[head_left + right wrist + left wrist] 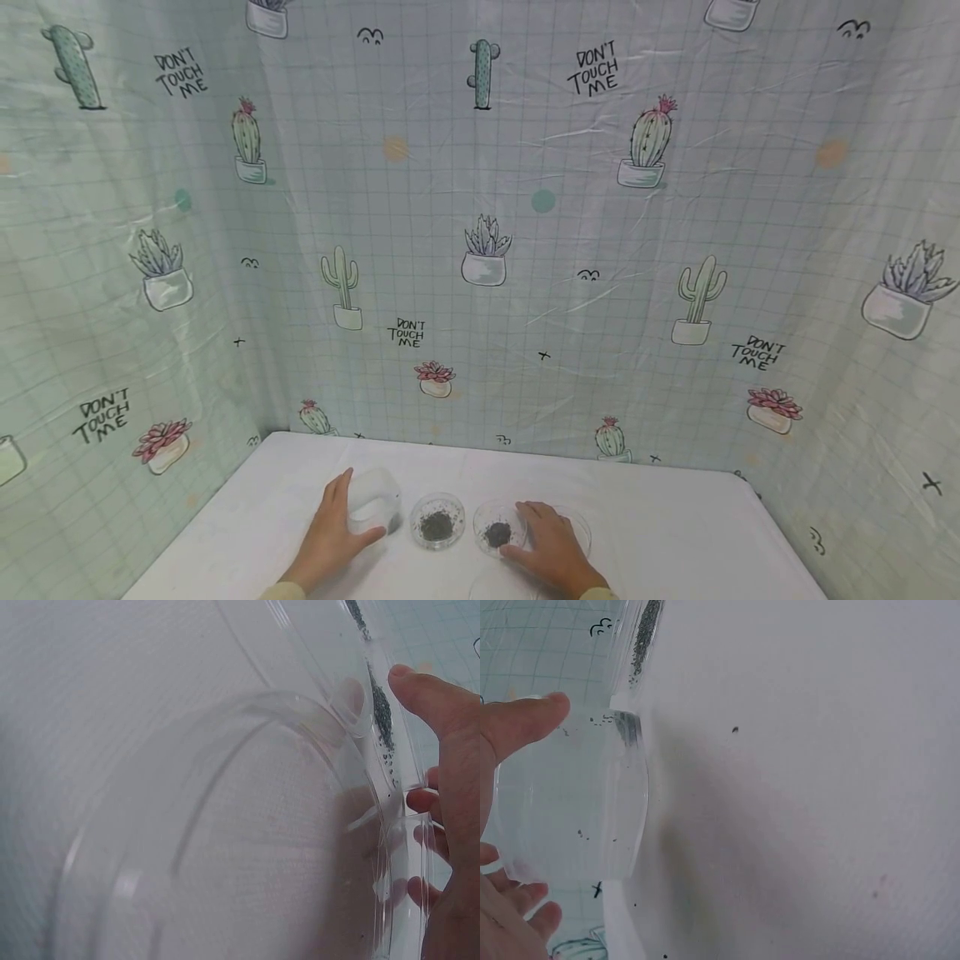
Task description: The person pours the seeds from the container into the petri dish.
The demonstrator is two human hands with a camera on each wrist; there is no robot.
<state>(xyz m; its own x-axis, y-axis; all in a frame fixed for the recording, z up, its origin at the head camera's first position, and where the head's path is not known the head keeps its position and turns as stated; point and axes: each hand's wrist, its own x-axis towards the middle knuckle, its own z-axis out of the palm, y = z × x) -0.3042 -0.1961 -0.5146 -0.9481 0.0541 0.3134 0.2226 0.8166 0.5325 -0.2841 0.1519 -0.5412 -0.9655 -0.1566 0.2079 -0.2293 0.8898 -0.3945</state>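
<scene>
- Head: left hand (335, 532) grips clear tub (375, 490) across a wide span, probably for steadiness; right hand (553, 548) curls about the rim of right dish (487, 512), likely guarding dark grains (497, 534). Middle dish (426, 507) between both thumbs.
- Left wrist: tub between thumb and fingertips.
- Right wrist: round clear dish (150, 787) lies apart from the fingers.

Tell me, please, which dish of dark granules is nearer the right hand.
The dish farther from the tub: the right hand is at its rim; the other dish stands beside the tub.
</scene>
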